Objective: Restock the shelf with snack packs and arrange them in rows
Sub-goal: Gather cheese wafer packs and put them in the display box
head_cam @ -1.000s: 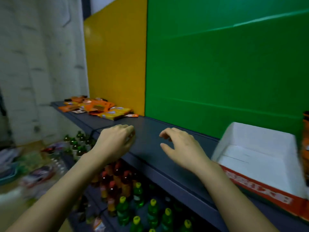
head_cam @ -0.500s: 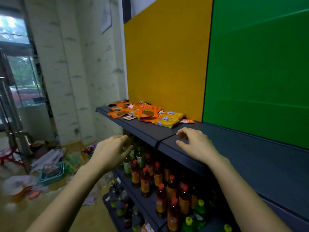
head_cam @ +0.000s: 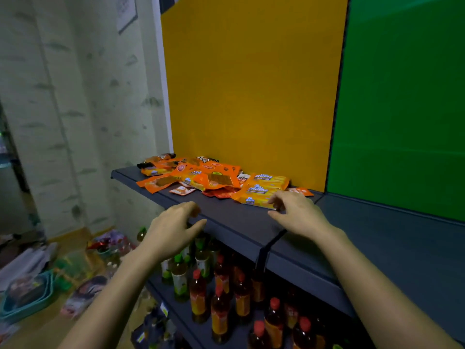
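Nearest to us, on the lower shelf (head_cam: 201,331), stand many bottles (head_cam: 198,298) with red caps and some with green caps, all upright in loose rows. On the floor at the left lies a teal basket (head_cam: 27,301) among scattered packs, blurred.

Above the bottles we hold both our arms out over the dark upper shelf (head_cam: 239,222). Our left hand (head_cam: 173,230) is at the front edge of this shelf, palm down, the fingers loosely spread and a little bent; it holds nothing. Our right hand (head_cam: 299,215) is over the shelf board, also palm down with fingers apart and empty; its fingertips (head_cam: 273,201) reach the near edge of the yellow cheese packs (head_cam: 261,190), but we cannot tell if they really touch.

Further back, the snack packs (head_cam: 206,177) lie in a disordered heap on the left part of the upper shelf, orange ones overlapping each other, the yellow ones at the right side of the heap. Behind them stands a yellow panel (head_cam: 251,84), and a green panel (head_cam: 402,109) beside it on the right.
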Motion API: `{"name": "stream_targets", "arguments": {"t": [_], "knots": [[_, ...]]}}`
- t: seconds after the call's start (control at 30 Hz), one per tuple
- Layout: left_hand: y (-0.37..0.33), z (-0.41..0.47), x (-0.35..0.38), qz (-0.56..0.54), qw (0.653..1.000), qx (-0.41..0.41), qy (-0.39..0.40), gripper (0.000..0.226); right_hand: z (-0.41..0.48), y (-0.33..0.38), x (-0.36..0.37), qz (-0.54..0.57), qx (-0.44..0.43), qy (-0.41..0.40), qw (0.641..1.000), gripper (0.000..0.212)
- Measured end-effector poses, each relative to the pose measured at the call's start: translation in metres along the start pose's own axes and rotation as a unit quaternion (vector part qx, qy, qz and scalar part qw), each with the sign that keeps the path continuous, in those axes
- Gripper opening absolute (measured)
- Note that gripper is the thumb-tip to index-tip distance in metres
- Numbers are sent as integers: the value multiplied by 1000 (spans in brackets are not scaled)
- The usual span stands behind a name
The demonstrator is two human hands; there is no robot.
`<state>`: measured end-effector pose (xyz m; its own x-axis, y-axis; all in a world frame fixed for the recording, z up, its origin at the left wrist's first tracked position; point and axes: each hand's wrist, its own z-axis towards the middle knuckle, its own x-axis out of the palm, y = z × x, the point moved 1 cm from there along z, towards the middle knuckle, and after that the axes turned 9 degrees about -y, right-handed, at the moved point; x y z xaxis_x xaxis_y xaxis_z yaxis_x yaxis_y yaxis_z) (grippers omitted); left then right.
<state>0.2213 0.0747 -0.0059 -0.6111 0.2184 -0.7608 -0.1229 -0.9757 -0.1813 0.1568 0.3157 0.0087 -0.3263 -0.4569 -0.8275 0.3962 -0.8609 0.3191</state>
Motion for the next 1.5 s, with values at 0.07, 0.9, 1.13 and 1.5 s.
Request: {"name": "stream_targets", "arguments": {"t": [0.07, 0.9, 1.13, 1.5], "knots": [[10, 26, 15, -32, 999, 7, 4, 34, 21, -6, 8, -20, 15, -6, 1000, 30], [-3, 259, 182, -289, 913, -35, 284, 30, 118, -9, 86, -105, 367, -11, 924, 106], [-9, 270, 201, -349, 869, -90, 339, 59, 129, -9, 88, 0, 439, -19, 898, 107], [-17, 280, 206, -427, 798, -137, 403, 70, 125, -16, 91, 101, 469, -69, 875, 111]]}}
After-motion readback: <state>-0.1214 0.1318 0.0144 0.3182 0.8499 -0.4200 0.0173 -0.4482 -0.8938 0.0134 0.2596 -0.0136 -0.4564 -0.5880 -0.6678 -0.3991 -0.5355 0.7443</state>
